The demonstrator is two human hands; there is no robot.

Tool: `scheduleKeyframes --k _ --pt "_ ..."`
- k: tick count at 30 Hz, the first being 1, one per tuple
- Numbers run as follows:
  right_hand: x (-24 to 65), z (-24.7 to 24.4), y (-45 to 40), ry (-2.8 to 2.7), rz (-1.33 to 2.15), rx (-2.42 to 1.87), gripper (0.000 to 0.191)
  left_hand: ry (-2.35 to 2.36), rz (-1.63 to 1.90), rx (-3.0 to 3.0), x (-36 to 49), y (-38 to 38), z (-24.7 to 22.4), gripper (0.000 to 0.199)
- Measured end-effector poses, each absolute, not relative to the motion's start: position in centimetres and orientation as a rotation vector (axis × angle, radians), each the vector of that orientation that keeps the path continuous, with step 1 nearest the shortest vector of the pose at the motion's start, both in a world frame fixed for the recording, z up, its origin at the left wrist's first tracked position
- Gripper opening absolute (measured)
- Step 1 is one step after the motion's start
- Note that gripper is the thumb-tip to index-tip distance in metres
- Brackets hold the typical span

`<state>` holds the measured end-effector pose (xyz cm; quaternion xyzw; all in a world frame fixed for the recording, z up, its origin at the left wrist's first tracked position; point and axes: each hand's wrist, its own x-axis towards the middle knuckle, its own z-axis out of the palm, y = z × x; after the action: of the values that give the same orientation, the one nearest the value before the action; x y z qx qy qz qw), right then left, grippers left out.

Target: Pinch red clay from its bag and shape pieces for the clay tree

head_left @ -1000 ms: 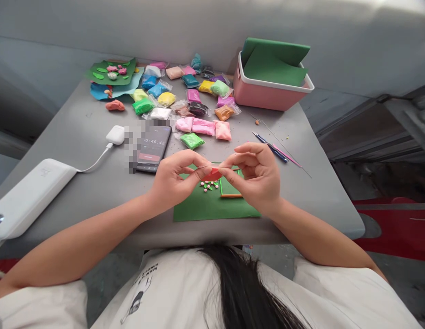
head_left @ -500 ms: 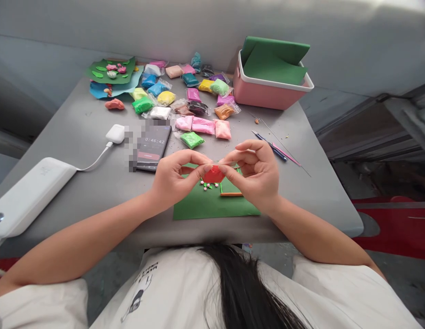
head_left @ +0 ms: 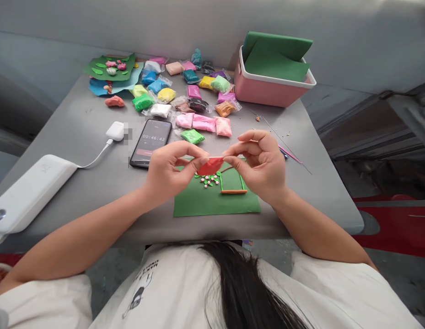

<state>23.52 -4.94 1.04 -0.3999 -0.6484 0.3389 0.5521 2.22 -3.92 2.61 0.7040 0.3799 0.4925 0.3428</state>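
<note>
Between my two hands is a small red clay packet, its top edge pinched from both sides. My left hand has thumb and forefinger closed on the packet's left corner. My right hand grips the right corner the same way, its other fingers curled loosely above. Below them a green sheet of paper lies on the table, bearing a cluster of pink balls with green leaves and a frame of green strips with an orange clay bar at its bottom. My right hand covers part of that frame.
Several coloured clay packets are spread across the back. A pink box holding green paper stands back right. A phone and a white power bank lie left. Thin tools lie right; decorated sheets lie back left.
My hands have moved slightly apart, and the red packet between them looks more stretched out. More of the leaf cluster and the orange-barred frame shows beneath.
</note>
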Motion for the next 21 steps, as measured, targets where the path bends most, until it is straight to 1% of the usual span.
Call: scheduleKeyframes --k 5,7,9,14,17,19,20,21 --pt "23.8 0.5 -3.3 -1.523 0.706 -0.89 0.034 1.038 1.281 1.727 2.0 -3.0 1.9 0.022" --pt "24.5 -0.1 -1.4 -1.519 0.613 -0.903 0.032 1.033 1.349 1.651 2.0 -2.6 1.4 0.025" --pt "25.6 -1.1 1.7 -1.517 0.563 -0.953 0.034 1.022 1.386 1.609 2.0 -2.4 1.0 0.026" --pt "27.9 -3.4 11.1 -1.406 0.526 -1.067 0.038 1.016 1.303 1.671 2.0 -2.5 0.6 0.021" --pt "27.2 -2.8 12.3 -1.283 0.53 -1.235 0.042 1.022 1.281 1.671 1.9 -2.6 0.6 0.018" --pt "25.9 -1.3 10.0 -1.232 0.708 -1.226 0.031 1.014 1.279 1.639 1.9 -2.6 0.9 0.017" --pt "25.1 -0.4 8.1 -1.172 0.899 -1.176 0.022 1.009 1.28 1.621 1.9 -2.6 1.0 0.018" --pt "24.2 0.6 6.1 -1.084 1.118 -1.113 0.019 1.006 1.28 1.603 1.9 -2.6 1.2 0.019"
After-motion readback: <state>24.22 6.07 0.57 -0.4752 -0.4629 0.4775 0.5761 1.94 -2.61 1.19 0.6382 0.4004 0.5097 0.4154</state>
